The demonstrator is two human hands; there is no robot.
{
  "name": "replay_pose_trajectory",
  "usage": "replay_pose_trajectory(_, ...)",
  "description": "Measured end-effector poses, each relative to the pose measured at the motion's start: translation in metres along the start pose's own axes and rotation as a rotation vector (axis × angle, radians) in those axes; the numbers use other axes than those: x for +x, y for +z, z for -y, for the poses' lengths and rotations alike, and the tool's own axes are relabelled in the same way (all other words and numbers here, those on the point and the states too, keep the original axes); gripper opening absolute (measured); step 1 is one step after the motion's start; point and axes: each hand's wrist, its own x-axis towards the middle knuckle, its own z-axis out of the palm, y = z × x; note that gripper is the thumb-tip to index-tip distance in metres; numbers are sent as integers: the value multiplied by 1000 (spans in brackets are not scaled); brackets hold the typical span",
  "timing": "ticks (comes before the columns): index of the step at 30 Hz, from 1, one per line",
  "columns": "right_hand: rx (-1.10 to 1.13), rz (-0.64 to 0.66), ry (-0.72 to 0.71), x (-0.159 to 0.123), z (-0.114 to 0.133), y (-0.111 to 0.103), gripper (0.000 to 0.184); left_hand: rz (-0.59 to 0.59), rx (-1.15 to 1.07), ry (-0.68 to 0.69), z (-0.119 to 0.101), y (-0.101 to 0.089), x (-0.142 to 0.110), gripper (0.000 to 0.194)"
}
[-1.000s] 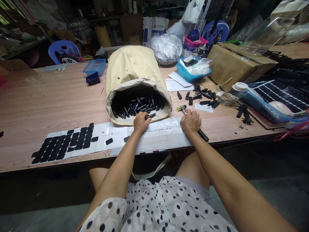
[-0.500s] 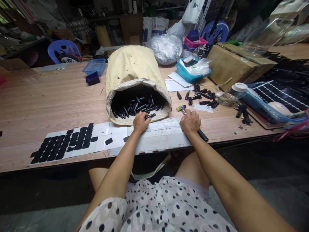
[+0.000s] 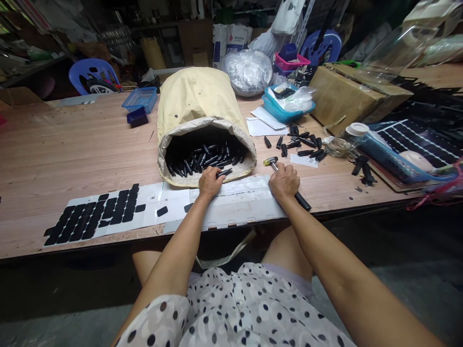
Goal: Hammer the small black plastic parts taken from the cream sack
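Observation:
At the mouth of a yellow sack [image 3: 202, 99] lying on its side, my left hand [image 3: 210, 182] is closed on a small black pointed piece [image 3: 224, 172]. Many similar black pieces [image 3: 204, 158] are heaped inside the sack. My right hand [image 3: 284, 180] is wrapped round a small hammer [image 3: 271, 161] with a yellow-tipped head and a black grip. The hammer lies low over the table, its head pointing away from me. Beneath both hands is a white sheet of board [image 3: 238, 205] with clear plastic on it.
Black rounded stickers [image 3: 85, 219] sit on a white sheet at the left. Loose black pieces [image 3: 307, 142] are scattered right of the sack, near a cardboard box [image 3: 358, 96]. A blue basket [image 3: 141, 99] stands behind left, and a turquoise basin [image 3: 285, 113] behind right.
Both hands keep their places and grips. The whole view has shifted very slightly.

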Motion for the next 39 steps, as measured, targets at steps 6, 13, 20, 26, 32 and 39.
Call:
replay_pose_trajectory(6, 3, -2, -8, 1, 0, 1, 35, -9, -16, -2, 2, 1, 1, 8)
replay_pose_trajectory(13, 1, 3, -4, -1, 2, -2, 35, -8, -1, 6, 2, 0, 1, 9)
replay_pose_trajectory(20, 2, 36, 6, -2, 3, -7, 36, -8, 10, 3, 2, 0, 1, 9)
replay_pose_trajectory(26, -7, 15, -3, -2, 1, -4, 36, -15, -2, 10, 3, 3, 0, 8)
replay_pose_trajectory(32, 6, -16, -11, -1, -1, 2, 36, -65, -161, 37, 7, -2, 3, 12)
replay_pose_trajectory(39, 9, 28, 7, -1, 3, -7, 37, 87, -208, 315, -14, -10, -21, 14)
